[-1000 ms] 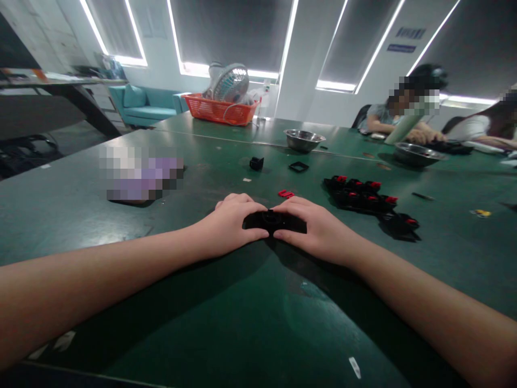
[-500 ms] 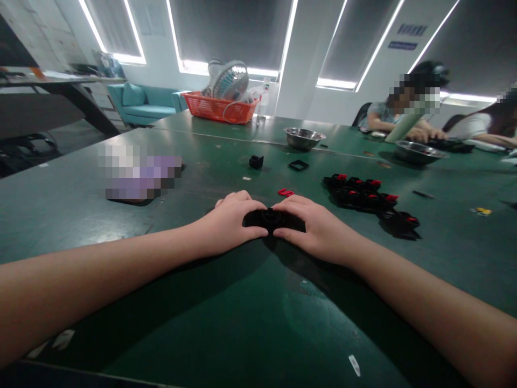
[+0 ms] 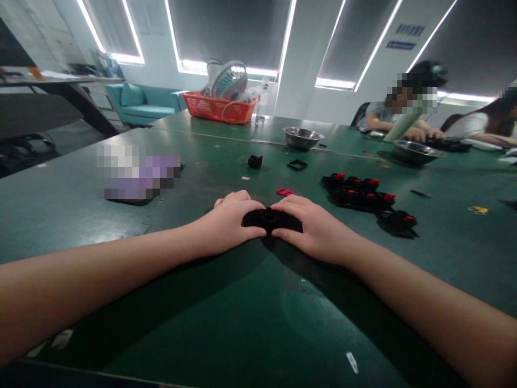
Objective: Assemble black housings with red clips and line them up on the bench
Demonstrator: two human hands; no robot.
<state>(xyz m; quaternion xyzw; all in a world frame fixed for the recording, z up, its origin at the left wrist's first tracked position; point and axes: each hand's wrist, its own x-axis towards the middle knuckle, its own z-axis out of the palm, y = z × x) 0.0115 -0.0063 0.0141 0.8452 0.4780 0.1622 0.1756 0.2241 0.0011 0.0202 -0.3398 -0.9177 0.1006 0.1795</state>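
Note:
Low over the green table (image 3: 226, 328), a black plastic part (image 3: 270, 220) is gripped from both sides. My left hand (image 3: 232, 221) has its fingers and thumb closed on the left end. Around the right end curl the fingers and thumb of my right hand (image 3: 313, 226). Much of the part is covered by my fingers, and its exact kind cannot be made out. Just beyond my hands lie small red plastic pieces (image 3: 285, 192). Further off are a black block-shaped part (image 3: 254, 161) and a flat black square frame (image 3: 298, 165).
Several black parts with red inserts (image 3: 359, 193) stand grouped to the right. A steel bowl (image 3: 302, 138) and an orange basket (image 3: 218, 109) with a fan stand farther back. A blurred purple object (image 3: 141, 178) lies left. Other people sit at the far right, near another bowl (image 3: 416, 152).
The whole view has shifted very slightly. Both hands keep the same grip on the black part, and nothing on the table has visibly moved.

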